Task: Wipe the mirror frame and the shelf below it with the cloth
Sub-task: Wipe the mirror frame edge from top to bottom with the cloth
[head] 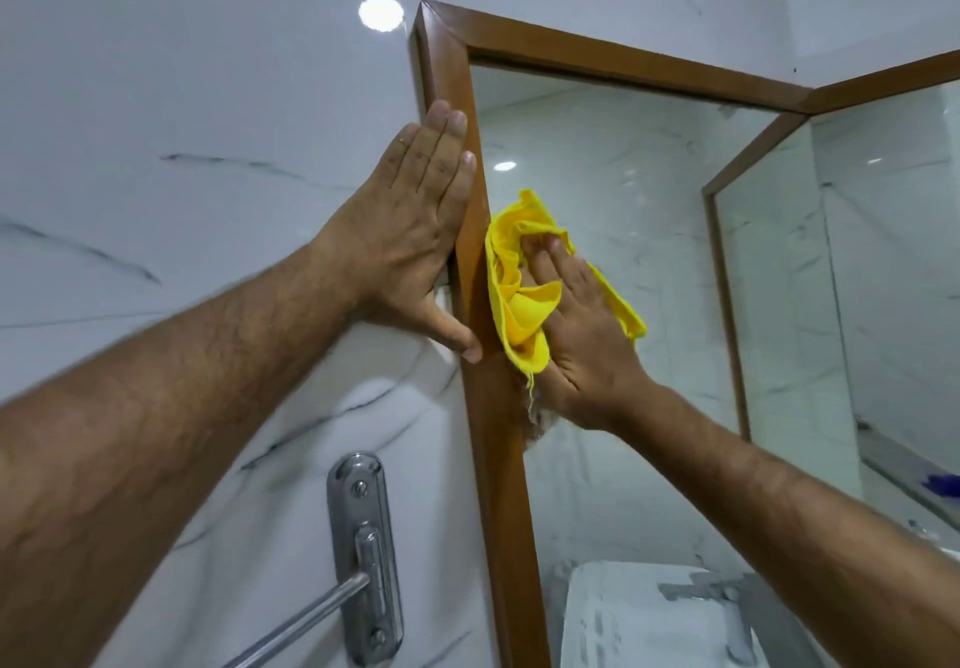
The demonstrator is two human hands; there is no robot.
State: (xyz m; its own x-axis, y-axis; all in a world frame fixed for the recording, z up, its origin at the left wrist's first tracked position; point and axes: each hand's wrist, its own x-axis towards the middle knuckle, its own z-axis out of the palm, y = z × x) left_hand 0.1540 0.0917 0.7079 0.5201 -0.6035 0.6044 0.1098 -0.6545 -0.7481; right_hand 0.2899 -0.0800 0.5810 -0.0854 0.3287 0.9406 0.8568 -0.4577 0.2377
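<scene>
A brown wooden mirror frame [498,459] runs up the marble wall, its left upright in the middle of the head view. My left hand [415,231] lies flat with fingers together against the outer side of that upright, thumb on the frame's front. My right hand [582,335] presses a crumpled yellow cloth [511,283] against the inner edge of the upright and the mirror glass [623,200]. The shelf below the mirror is not clearly visible.
A chrome towel-bar bracket [366,563] is fixed to the marble wall at lower left, its bar reaching towards me. A second framed mirror [727,262] meets the first at the right corner. A white fixture [649,615] shows at the bottom.
</scene>
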